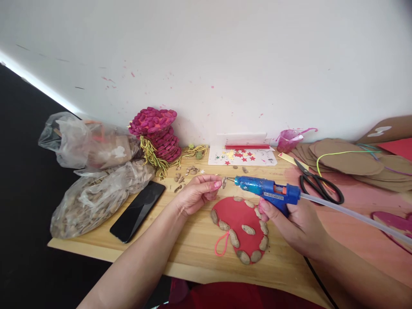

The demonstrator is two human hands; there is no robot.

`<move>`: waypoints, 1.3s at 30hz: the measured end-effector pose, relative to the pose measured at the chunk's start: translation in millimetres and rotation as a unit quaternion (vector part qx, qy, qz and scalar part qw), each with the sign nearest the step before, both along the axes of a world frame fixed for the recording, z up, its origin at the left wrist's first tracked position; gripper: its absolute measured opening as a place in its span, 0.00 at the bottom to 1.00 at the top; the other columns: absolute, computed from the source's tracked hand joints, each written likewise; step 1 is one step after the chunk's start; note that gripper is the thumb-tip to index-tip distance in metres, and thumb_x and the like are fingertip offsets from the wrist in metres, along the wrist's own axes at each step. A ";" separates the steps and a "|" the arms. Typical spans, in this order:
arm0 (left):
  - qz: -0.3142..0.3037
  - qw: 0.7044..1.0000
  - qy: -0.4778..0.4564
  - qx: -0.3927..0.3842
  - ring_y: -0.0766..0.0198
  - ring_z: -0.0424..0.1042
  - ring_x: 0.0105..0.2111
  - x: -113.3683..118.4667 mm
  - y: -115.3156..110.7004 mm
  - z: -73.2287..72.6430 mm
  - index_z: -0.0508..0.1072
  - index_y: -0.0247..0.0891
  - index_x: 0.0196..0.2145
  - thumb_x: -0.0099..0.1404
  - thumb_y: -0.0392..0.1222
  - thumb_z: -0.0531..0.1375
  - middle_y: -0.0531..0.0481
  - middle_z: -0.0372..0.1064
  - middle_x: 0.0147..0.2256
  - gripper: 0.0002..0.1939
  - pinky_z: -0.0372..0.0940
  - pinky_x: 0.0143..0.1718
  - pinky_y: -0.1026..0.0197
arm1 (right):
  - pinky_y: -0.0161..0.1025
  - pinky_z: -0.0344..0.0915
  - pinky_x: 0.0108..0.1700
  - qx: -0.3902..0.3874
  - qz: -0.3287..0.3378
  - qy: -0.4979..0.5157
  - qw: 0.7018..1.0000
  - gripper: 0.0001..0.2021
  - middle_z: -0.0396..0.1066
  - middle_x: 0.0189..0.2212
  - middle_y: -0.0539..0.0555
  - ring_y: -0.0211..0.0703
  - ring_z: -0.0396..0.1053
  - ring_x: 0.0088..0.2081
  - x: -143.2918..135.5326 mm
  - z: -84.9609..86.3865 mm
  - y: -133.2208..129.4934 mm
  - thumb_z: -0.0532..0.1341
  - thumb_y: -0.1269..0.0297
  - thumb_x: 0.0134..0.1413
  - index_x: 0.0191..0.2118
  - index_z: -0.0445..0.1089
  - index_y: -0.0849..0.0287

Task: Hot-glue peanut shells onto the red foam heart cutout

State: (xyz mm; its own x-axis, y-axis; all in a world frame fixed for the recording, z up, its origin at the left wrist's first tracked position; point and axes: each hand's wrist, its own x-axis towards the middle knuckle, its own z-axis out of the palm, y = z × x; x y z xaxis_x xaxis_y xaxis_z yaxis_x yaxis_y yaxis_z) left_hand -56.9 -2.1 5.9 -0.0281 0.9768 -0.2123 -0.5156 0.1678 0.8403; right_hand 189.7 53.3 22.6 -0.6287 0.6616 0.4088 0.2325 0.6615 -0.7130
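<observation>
My right hand (298, 223) is wrapped round the handle of a blue hot glue gun (264, 189); a long clear glue stick (350, 214) juts from its back. Between thumb and fingertips, my left hand (199, 192) pinches a peanut (224, 182). The gun's metal nozzle points left, at or very near that peanut; I cannot tell whether they touch. Below both hands lies a red heart-shaped piece (236, 212) with peanuts along most of its edge and one peanut (248, 230) in its middle. A pink cord loop (221, 248) sticks out at its left.
At left are a plastic bag of peanuts (96, 206) and a black phone (137, 211). A stack of magenta peanut-covered pieces (157, 133) stands behind. Star cutouts lie on white paper (219, 156). Black scissors (318, 184), a pink cup (288, 139) and cardboard shapes (344, 159) are right.
</observation>
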 end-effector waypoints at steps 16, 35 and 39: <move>0.011 0.999 -0.031 0.031 0.76 0.45 0.18 -1.4 2.0 2.9 0.70 0.33 0.23 0.50 0.41 0.74 0.61 0.50 0.17 0.16 0.42 0.21 0.68 | 0.38 0.64 0.30 0.006 0.045 -0.018 0.999 0.04 0.70 0.25 0.48 0.40 0.68 0.26 4.1 -7.4 -4.1 0.59 0.66 0.62 0.34 0.70 0.56; 0.032 0.999 -0.037 0.006 0.77 0.48 0.18 1.3 1.3 1.9 0.76 0.32 0.28 0.45 0.40 0.76 0.61 0.53 0.17 0.16 0.43 0.21 0.69 | 0.38 0.66 0.30 0.004 0.048 -0.008 0.999 0.03 0.73 0.26 0.48 0.41 0.70 0.26 1.2 -3.4 -4.8 0.60 0.68 0.60 0.35 0.70 0.55; 0.027 0.999 -0.038 0.011 0.77 0.49 0.18 0.4 1.7 1.2 0.76 0.32 0.28 0.46 0.40 0.76 0.60 0.54 0.17 0.15 0.43 0.21 0.68 | 0.37 0.65 0.30 0.014 0.044 -0.012 0.999 0.04 0.72 0.25 0.48 0.40 0.69 0.26 1.4 -3.4 -5.1 0.60 0.68 0.60 0.34 0.70 0.55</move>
State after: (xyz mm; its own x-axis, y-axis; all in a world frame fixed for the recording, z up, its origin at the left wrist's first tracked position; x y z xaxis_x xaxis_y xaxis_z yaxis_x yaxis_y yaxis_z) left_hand -56.4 -0.4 7.1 -0.0661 0.9786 -0.1951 -0.5864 0.1201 0.8011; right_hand 191.1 48.2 19.2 -0.6944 0.5913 0.4101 0.1896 0.7001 -0.6884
